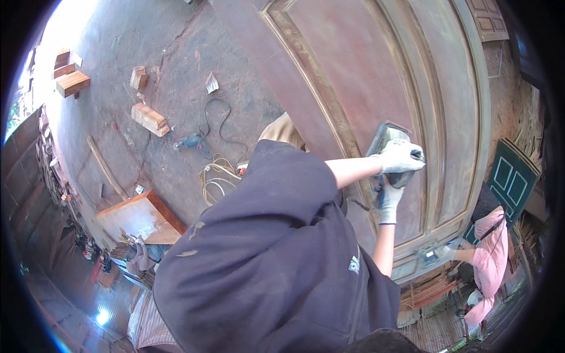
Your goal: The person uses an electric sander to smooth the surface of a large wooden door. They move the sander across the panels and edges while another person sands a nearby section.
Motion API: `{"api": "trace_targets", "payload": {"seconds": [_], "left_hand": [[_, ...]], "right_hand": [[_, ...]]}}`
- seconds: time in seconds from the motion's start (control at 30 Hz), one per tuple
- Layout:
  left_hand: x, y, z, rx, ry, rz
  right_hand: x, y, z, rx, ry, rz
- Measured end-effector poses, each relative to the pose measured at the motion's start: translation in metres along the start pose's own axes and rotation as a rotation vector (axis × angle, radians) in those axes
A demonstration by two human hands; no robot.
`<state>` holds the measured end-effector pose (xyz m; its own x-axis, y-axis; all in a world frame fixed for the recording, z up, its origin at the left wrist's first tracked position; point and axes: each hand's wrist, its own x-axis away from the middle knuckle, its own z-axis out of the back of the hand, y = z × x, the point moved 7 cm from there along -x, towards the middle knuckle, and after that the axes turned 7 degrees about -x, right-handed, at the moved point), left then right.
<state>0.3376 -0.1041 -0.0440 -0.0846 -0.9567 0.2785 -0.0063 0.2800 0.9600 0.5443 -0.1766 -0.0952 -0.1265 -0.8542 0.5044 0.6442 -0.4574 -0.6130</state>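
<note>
head view: both gloved hands gripped a sander (385,141) pressed on the door (365,76), left hand (402,156) on top, right hand (389,200) below. the panel looked dusty and partly sanded; frame mouldings seemingly remained. another person (488,259) worked nearby.

A dusty reddish floor (176,53) strewn with wood blocks (150,119), daylight glaring at top left.

The door (365,65) is reddish-brown wood, matt and dusty, with paler bare wood along its moulded panel edges. Both hands wear grey-white knitted cloth gloves; the left hand (402,156) grips a sander (385,138) of dull grey plastic
</note>
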Motion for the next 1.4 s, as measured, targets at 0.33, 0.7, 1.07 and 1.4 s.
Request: {"api": "trace_targets", "payload": {"seconds": [0.33,0.7,1.07,1.4], "left_hand": [[0.023,-0.015,0.210,0.291,0.349,0.040],[-0.012,-0.054,0.398,0.195,0.498,-0.335],[0.040,-0.017,0.132,0.164,0.333,0.126],[0.150,-0.009,0.109,0.079,0.438,0.159]], "right_hand": [[0.004,-0.210,-0.165,0.113,-0.323,0.220],[-0.002,-0.341,-0.274,0.123,-0.437,0.445],[0.004,-0.136,-0.107,0.030,-0.366,0.222],[0.092,-0.107,-0.094,0.303,-0.528,0.271]]}}
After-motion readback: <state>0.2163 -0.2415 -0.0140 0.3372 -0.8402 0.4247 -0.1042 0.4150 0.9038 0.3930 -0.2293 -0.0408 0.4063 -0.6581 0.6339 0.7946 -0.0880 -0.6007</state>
